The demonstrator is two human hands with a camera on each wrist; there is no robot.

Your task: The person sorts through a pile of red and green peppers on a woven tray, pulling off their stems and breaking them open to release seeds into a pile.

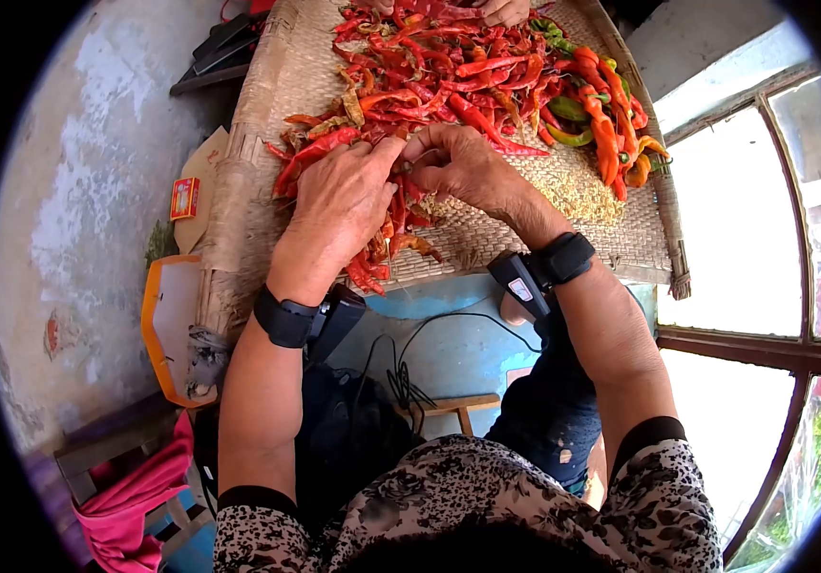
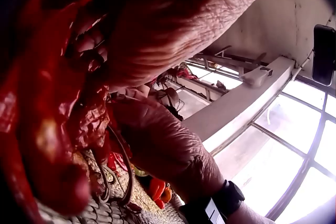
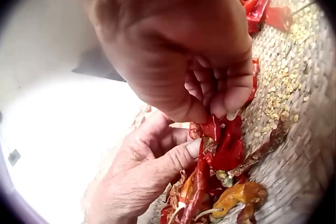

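Both hands meet over a woven tray [image 1: 239, 205] of red peppers [image 1: 430, 81]. In the right wrist view the left hand [image 3: 139, 174] pinches a wrinkled red pepper piece [image 3: 211, 128] between thumb and fingers. Curled above it, the right hand [image 3: 173, 50] has thumb and fingertips on the same piece. The head view shows the left hand [image 1: 342, 196] and right hand [image 1: 473, 172] with fingertips almost touching. Dried red and orange peppers [image 3: 239, 198] lie under the hands. Close to the left wrist camera, red peppers [image 2: 44, 113] hide part of the left fingers.
Pale seeds [image 1: 573, 196] are scattered on the tray's right part, near orange and green peppers [image 1: 606, 124]. Another person's hands [image 1: 504, 11] are at the far edge. An orange-rimmed container [image 1: 151, 325] and a small red box [image 1: 184, 199] stand left; a window [image 1: 735, 229] is right.
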